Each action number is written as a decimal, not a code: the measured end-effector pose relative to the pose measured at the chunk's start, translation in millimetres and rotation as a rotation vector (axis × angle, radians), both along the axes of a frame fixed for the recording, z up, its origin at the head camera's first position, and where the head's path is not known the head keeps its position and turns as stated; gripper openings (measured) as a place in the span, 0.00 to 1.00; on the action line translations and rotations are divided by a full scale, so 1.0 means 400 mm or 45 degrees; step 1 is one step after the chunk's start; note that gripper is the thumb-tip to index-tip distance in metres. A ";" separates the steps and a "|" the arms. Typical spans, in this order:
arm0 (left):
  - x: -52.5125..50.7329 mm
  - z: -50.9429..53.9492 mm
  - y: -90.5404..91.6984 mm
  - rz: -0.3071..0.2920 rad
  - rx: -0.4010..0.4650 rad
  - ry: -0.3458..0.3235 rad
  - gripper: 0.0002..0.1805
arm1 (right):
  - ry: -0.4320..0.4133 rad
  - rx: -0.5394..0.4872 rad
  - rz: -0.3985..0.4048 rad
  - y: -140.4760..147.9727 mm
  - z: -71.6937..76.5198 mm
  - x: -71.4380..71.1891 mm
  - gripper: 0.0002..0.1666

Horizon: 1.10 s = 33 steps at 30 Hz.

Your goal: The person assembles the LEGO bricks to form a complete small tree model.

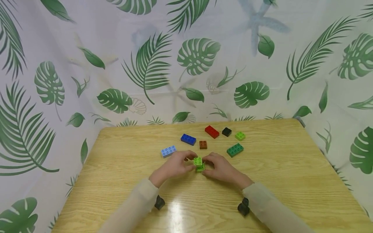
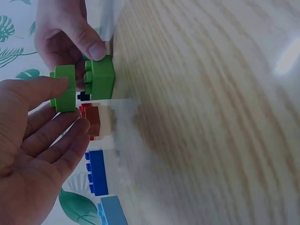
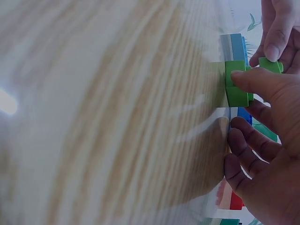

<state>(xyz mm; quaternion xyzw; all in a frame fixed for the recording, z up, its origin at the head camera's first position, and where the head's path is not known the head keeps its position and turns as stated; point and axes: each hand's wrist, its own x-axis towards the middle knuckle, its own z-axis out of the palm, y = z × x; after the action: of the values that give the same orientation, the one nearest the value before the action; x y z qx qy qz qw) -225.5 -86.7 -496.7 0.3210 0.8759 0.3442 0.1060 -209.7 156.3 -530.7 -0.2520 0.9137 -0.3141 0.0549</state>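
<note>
- Upper lime brick [image 1: 197,160] is between the two hands, pinched by the left hand [image 1: 176,164] with thumb and fingers, its studs facing up.
- Lower lime brick [image 1: 200,169] sits on the bench [image 1: 291,168] just under it, gripped by the right hand [image 1: 220,166] between thumb and index finger; the left wrist view shows a gap between the two bricks.
- The right hand's other fingers curve loosely beside its brick.
- Light blue brick [image 1: 168,151]: just beyond the left hand, a little to its left.
- Blue brick [image 1: 188,139]: farther out, past the left hand's fingers.
- Brown brick [image 1: 203,144]: beyond the gap between the hands.
- Red brick [image 1: 211,131]: behind the brown one, farther from the hands.
- Black brick [image 1: 226,131]: well beyond the right hand.
- Dark green brick [image 1: 235,149]: past the right hand, to its right.
- Small lime brick [image 1: 240,135]: farther off beyond the dark green one.
- Leaf-print cloth [image 1: 198,81]: hangs behind everything, beyond both hands.
</note>
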 end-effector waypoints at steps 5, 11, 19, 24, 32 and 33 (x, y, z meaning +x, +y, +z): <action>0.001 -0.016 0.010 -0.017 -0.001 -0.016 0.20 | 0.014 -0.007 0.002 0.000 -0.004 0.001 0.26; 0.005 -0.028 0.018 -0.035 0.004 -0.005 0.20 | 0.019 -0.013 0.003 0.000 -0.003 0.002 0.25; 0.007 -0.030 0.023 -0.045 -0.024 0.024 0.19 | 0.014 -0.017 -0.012 -0.003 -0.005 0.004 0.25; 0.012 -0.026 0.024 -0.051 -0.038 0.033 0.19 | 0.022 -0.033 -0.029 -0.008 -0.006 0.006 0.24; 0.008 -0.022 0.029 -0.071 -0.068 0.093 0.14 | 0.004 -0.033 -0.047 -0.007 -0.002 0.008 0.23; 0.008 -0.022 0.029 -0.074 -0.068 0.097 0.13 | -0.005 -0.034 -0.048 -0.007 -0.002 0.008 0.23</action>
<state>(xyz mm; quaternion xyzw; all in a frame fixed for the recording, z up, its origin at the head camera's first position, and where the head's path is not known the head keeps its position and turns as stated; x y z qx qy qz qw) -222.4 -75.0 -505.7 0.3562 0.8785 0.3050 0.0913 -206.4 153.5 -531.5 -0.2349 0.9139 -0.3276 0.0474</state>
